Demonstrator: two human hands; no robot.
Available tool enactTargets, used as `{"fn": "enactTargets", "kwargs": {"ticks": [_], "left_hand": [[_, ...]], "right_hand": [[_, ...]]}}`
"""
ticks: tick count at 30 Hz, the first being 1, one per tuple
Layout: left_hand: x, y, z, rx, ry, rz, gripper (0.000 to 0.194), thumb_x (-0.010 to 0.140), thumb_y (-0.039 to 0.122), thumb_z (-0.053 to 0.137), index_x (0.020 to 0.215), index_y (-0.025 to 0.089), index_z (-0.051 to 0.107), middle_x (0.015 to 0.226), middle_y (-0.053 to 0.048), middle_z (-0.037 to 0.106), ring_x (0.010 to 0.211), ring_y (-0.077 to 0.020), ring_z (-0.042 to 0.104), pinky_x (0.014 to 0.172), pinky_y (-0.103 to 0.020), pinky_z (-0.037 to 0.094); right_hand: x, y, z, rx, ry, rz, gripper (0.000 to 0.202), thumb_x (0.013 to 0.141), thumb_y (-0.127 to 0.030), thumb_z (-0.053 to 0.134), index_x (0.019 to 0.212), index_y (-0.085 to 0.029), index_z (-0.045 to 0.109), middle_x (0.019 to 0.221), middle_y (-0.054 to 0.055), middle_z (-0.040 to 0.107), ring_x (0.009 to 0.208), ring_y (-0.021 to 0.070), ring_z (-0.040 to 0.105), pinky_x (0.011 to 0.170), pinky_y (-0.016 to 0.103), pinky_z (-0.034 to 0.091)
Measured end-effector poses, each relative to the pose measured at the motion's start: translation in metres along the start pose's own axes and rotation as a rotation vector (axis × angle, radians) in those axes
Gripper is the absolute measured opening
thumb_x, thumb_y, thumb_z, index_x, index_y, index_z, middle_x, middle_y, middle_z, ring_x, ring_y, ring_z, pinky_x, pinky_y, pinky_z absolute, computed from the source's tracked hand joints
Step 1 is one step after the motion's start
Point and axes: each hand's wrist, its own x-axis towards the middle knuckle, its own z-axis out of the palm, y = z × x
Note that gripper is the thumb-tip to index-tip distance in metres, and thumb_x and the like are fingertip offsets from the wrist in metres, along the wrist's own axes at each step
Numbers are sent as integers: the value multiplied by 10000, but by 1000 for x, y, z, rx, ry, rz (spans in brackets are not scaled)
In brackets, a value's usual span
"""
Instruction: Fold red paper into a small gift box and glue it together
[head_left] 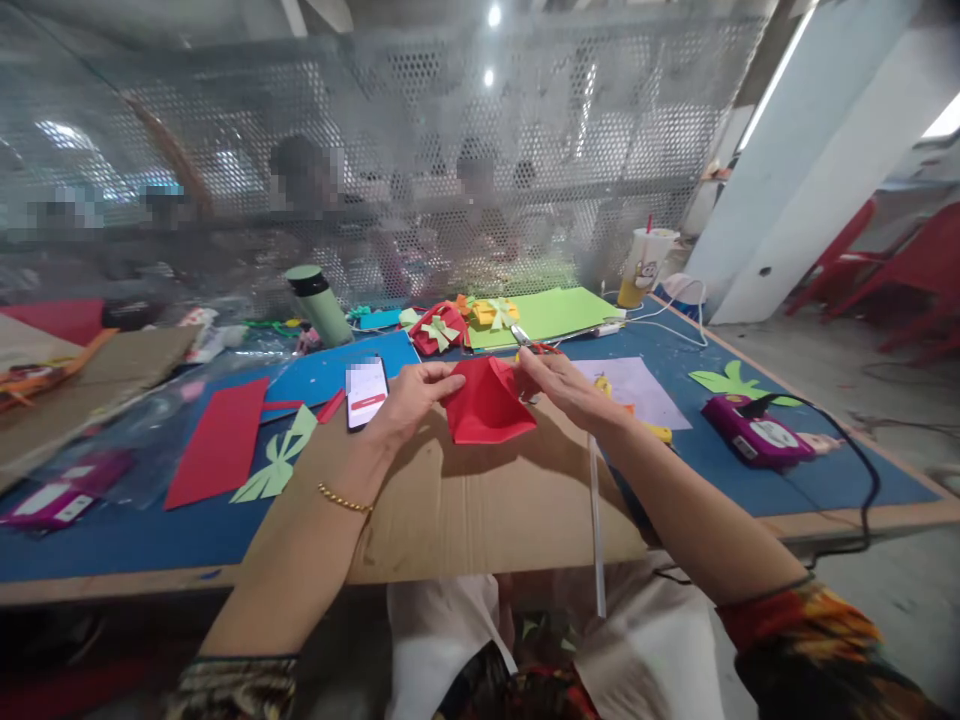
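Note:
A folded red paper piece [489, 405] is held up above a sheet of brown cardboard [480, 520], its sides creased into a pocket-like shape. My left hand [420, 395] pinches its upper left edge between thumb and fingers. At its right edge, the fingers of my right hand [559, 385] close on the paper, with the fingertips partly hidden. Just beyond that hand lie scissors [523, 338] with reddish handles. Under my right forearm a yellow tool [660, 433] is mostly covered, and a long translucent stick [598, 540] hangs past the cardboard's front edge.
A phone [367, 392] lies left of the cardboard, near red card [217, 440] and a green paper bow [277, 460]. Behind are a green bottle [321, 305], green sheets [547, 312] and a drink cup [646, 265]. A purple box [754, 430] with a black cable sits right.

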Motion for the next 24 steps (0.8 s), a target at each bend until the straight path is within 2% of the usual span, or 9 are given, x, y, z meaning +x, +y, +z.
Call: {"fn": "enactTargets", "kwargs": {"ticks": [2, 5, 8, 13, 18, 21, 24], "left_hand": [[-2, -1, 1, -5, 32, -4, 428, 632, 521, 907, 716, 151, 709, 701, -4, 677, 647, -127, 558, 657, -270, 455], [-7, 3, 7, 15, 19, 0, 357, 695, 469, 874, 685, 162, 691, 692, -5, 665, 663, -136, 564, 657, -272, 468], [-12, 9, 13, 28, -17, 5, 299, 720, 425, 847, 732, 167, 697, 745, -16, 686, 702, -147, 591, 665, -272, 487], [-22, 15, 20, 15, -106, -1, 312, 752, 432, 819, 897, 166, 747, 929, -68, 759, 832, -194, 678, 717, -288, 540], [-25, 8, 26, 9, -111, 14, 276, 836, 428, 739, 917, 165, 754, 948, -77, 770, 863, -197, 694, 721, -278, 544], [-24, -1, 28, -41, -79, 9, 323, 861, 377, 709, 1103, 162, 728, 1064, -103, 785, 909, -203, 711, 743, -287, 556], [-23, -8, 30, -42, -46, 18, 408, 897, 327, 660, 1271, 165, 644, 1046, -100, 789, 863, -192, 717, 723, -286, 553]], "right_hand": [[0, 3, 2, -15, 1, -40, 688, 837, -852, 557, 721, -175, 598, 689, 11, 592, 647, 120, 530, 638, 275, 442], [-1, 8, 4, -33, 26, -75, 599, 838, -767, 625, 703, -186, 574, 666, -15, 546, 626, 108, 477, 581, 257, 380], [-3, 11, 7, -31, 45, -48, 541, 807, -706, 683, 699, -185, 586, 667, -9, 558, 622, 112, 476, 552, 255, 355], [-10, 9, 8, -58, 11, -39, 463, 816, -625, 699, 765, -165, 676, 705, 20, 628, 647, 129, 514, 572, 261, 391], [-15, 4, 8, -174, 13, -86, 405, 862, -560, 661, 767, -167, 692, 667, 8, 622, 625, 121, 503, 576, 260, 366], [-17, 2, 9, -280, 32, -111, 341, 879, -481, 626, 735, -176, 676, 652, 0, 616, 622, 118, 488, 601, 269, 354], [-18, 1, 10, -362, 65, -114, 306, 885, -429, 607, 705, -185, 649, 622, -7, 600, 613, 120, 476, 604, 273, 344]]}}
